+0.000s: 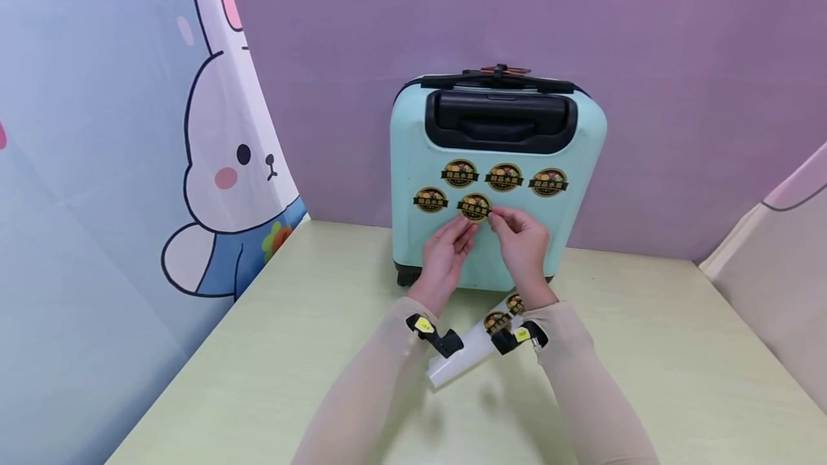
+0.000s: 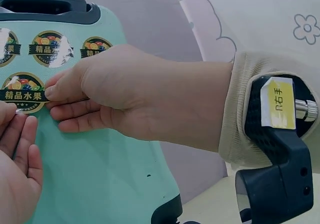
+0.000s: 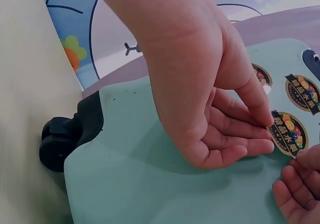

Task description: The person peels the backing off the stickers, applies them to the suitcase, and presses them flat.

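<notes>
A round black-and-gold fruit sticker [image 1: 474, 205] is pinched at its edges by both hands against or just before a mint-green suitcase [image 1: 411, 235]. My left hand [image 1: 444, 253] holds its lower left edge between thumb and fingers. At its right edge, the thumb and index finger of my right hand [image 1: 525, 244] grip it. In the left wrist view the sticker [image 2: 23, 86] looks level; whether its back touches the shell, I cannot tell. Several matching stickers, among them the top middle one [image 1: 504, 177], are on the suitcase above and to the left.
Beneath the forearms, a partly curled white backing sheet [image 1: 461, 357] with more stickers lies on the pale table [image 1: 291, 350]. The upright suitcase has a black handle recess [image 1: 500, 120] and dark wheels. A purple cloth [image 1: 336, 92] hangs behind it, a rabbit-print cloth at left.
</notes>
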### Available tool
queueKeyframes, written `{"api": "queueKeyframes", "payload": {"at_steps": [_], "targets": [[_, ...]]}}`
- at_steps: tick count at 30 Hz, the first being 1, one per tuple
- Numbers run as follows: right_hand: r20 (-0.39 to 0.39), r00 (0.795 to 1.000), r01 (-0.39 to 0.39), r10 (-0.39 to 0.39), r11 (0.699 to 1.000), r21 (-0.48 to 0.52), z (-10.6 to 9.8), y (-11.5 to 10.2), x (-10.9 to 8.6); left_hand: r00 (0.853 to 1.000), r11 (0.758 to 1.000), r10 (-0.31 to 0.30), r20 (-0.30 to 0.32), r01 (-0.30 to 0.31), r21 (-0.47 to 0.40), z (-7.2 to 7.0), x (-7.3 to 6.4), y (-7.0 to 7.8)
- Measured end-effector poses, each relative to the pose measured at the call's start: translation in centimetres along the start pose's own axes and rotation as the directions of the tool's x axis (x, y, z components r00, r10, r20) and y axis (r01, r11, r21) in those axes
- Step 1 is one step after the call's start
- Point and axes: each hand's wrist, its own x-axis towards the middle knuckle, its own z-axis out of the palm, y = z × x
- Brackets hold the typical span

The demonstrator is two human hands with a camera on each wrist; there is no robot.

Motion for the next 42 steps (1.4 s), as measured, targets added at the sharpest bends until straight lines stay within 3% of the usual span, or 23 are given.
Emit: {"api": "queueKeyframes", "payload": {"at_steps": [7, 13, 28, 34, 42], "targets": [[0.030, 0.999, 0.032, -0.031, 0.999, -0.043, -0.1, -0.3, 0.0, 1.000, 1.000, 0.002, -0.005, -0.002, -0.008, 0.0, 0.2, 0.1], [0.085, 0.996, 0.023, -0.010, 0.988, -0.155, -0.4, -0.6, -0.1, 1.000, 1.000, 0.012, -0.012, -0.012, -0.009, 0.0, 0.1, 0.2], [0.216, 0.976, 0.080, 0.000, 0.928, -0.363, -1.6, -1.7, 0.3, 1.000, 1.000, 0.008, -0.007, -0.008, 0.010, -0.1, 0.2, -0.1], [0.219, 0.976, 0.075, -0.006, 0.950, -0.304, -1.9, -1.4, 0.1, 1.000, 1.000, 0.005, -0.011, -0.005, -0.001, -0.1, 0.0, 0.0], [0.186, 0.982, 0.003, 0.036, 0.979, -0.202, -2.3, -1.6, 0.2, 1.000, 1.000, 0.013, -0.005, -0.013, 0.007, -0.2, 0.0, 0.0]]}}
